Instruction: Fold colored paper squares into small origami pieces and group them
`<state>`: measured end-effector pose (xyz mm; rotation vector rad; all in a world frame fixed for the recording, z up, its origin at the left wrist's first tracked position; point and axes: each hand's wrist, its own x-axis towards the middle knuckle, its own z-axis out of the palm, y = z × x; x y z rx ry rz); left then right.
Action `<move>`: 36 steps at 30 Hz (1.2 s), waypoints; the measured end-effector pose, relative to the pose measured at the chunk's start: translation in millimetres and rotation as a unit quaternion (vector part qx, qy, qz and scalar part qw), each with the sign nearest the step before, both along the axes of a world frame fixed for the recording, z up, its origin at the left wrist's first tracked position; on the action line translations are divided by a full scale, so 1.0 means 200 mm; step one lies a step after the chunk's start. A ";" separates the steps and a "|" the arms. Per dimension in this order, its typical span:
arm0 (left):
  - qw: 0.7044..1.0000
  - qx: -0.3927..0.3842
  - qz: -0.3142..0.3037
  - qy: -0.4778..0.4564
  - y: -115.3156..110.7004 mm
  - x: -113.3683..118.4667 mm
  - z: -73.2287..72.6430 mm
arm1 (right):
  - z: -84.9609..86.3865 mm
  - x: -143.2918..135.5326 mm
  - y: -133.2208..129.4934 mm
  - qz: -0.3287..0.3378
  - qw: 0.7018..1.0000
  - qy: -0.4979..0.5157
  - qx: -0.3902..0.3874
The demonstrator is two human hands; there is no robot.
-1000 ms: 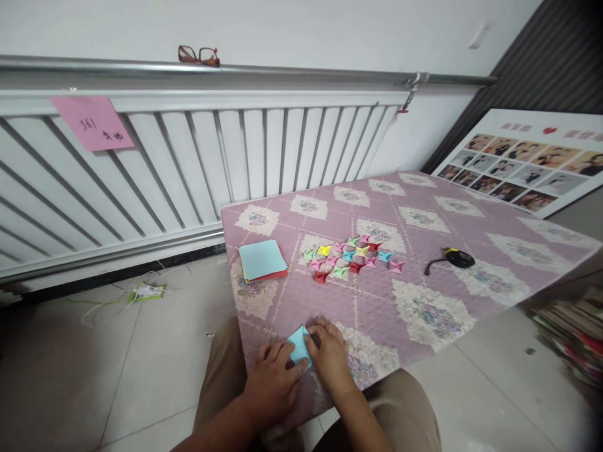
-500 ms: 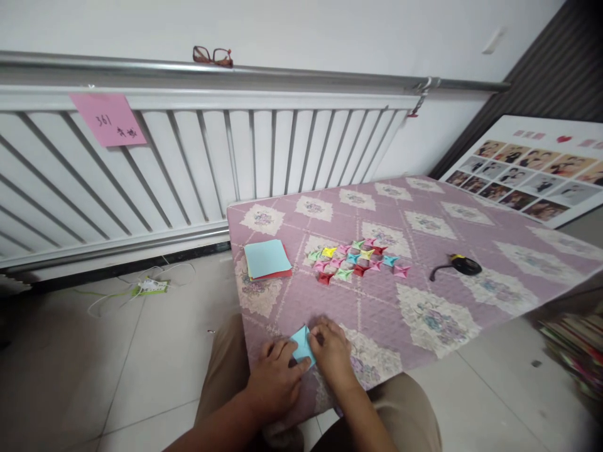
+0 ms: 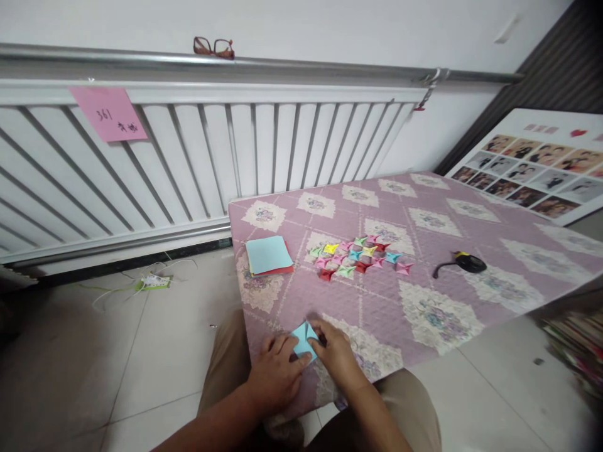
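A small folded light-blue paper [image 3: 305, 342] lies on the purple floral cloth near the table's front edge, with creases meeting near its middle. My left hand [image 3: 277, 371] rests on its left and lower side, thumb and fingers pressing it down. At its right side, my right hand [image 3: 333, 349] pinches the paper's edge or flap between thumb and fingers. Farther back stands a group of several small folded paper stars [image 3: 355, 256] in red, pink, yellow, green and blue. To their left lies a stack of square paper sheets [image 3: 269, 255], light blue on top.
A black object with a short cable [image 3: 470, 262] lies on the right of the cloth-covered table [image 3: 330, 301]. Behind are a white radiator [image 3: 282, 144], glasses [image 3: 214, 48] on a pipe, and a pink note [image 3: 109, 114]. A photo board [image 3: 532, 163] leans at the right.
My right hand has shifted slightly at the paper's right side, and more of the folded paper shows between the hands. The whole view has moved a little.
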<state>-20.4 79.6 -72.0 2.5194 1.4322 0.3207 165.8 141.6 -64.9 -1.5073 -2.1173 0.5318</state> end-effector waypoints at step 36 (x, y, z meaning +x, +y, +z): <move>0.999 0.023 0.010 0.025 -0.01 0.02 0.01 | -0.09 0.05 -0.18 0.069 0.976 -0.113 0.173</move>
